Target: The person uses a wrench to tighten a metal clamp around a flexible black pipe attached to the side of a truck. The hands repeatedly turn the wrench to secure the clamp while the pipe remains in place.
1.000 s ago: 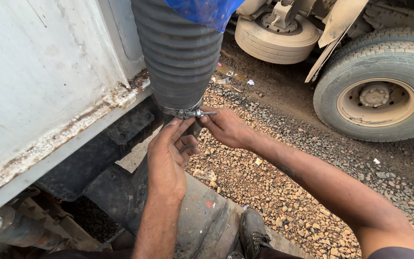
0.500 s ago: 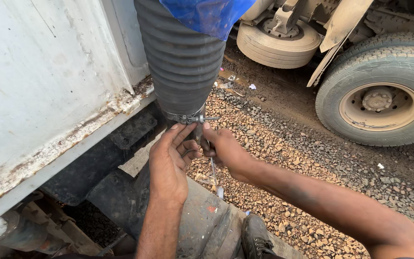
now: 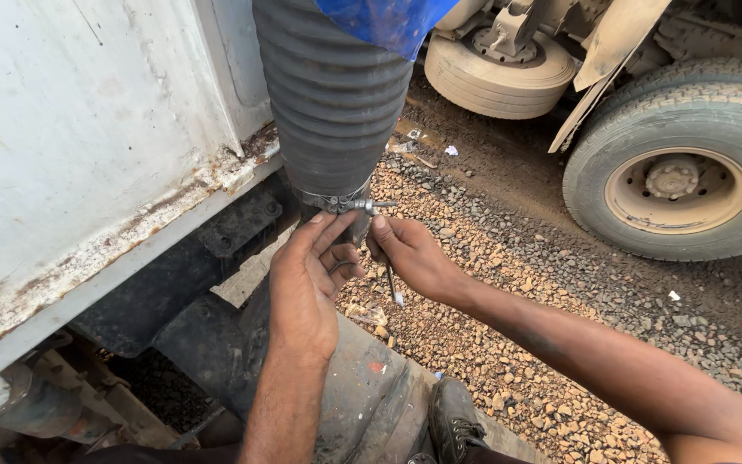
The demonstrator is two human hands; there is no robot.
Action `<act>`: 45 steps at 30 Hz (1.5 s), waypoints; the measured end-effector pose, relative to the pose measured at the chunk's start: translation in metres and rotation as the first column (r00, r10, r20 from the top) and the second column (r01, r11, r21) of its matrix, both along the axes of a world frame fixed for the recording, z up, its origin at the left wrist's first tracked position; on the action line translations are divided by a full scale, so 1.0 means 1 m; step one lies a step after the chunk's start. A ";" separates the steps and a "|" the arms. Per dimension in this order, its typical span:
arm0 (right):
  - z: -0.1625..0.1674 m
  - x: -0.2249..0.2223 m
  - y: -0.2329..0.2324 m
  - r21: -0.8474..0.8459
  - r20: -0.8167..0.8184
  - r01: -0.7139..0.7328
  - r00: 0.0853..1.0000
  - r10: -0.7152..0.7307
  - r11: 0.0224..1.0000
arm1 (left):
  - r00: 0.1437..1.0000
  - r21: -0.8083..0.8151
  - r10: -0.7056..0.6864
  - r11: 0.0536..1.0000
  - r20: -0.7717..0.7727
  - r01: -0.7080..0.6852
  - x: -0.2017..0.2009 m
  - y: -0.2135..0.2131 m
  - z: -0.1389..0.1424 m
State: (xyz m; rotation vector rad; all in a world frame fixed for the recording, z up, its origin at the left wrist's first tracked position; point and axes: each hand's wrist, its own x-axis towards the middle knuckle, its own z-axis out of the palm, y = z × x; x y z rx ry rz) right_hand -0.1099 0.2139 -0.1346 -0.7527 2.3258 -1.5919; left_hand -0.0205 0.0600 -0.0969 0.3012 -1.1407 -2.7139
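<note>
Outdoors on a gravel yard [image 3: 508, 344], with a dusty truck wheel [image 3: 680, 185] well off to the right of the hands and a white, rust-edged truck body panel [image 3: 88, 155] to their left. A ribbed black rubber hose [image 3: 332, 103] hangs down just above both hands, its lower end ringed by a metal hose clamp [image 3: 337, 203] with a screw sticking out to the right.

Compared with a second ago, the two hands have drawn closer together under the clamp. The left hand [image 3: 307, 288] lies flat with fingers stretched up, fingertips touching the pipe just below the clamp. The right hand [image 3: 410, 258] is closed around a thin metal tool [image 3: 391, 283], whose pale tip points down toward the gravel; its thumb sits right below the clamp screw. That suggests the work has shifted from feeling the joint to dealing with the clamp itself. A black shoe [image 3: 453, 421] rests on the dark tank [image 3: 362, 395] below the hands.
</note>
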 end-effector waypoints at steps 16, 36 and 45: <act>0.003 -0.021 -0.002 0.214 -0.085 -0.073 0.992 0.093 0.974 | 1.000 -0.017 0.010 1.000 -0.004 -0.010 0.001 0.007 0.006; 0.028 0.014 -0.016 0.074 0.579 0.202 0.788 -0.207 0.977 | 0.999 0.056 -0.018 0.998 -0.032 0.020 -0.002 0.002 -0.001; 0.012 0.006 -0.009 -0.078 0.328 0.010 0.945 0.016 0.997 | 1.000 0.039 0.011 0.999 -0.028 -0.010 -0.011 -0.004 -0.008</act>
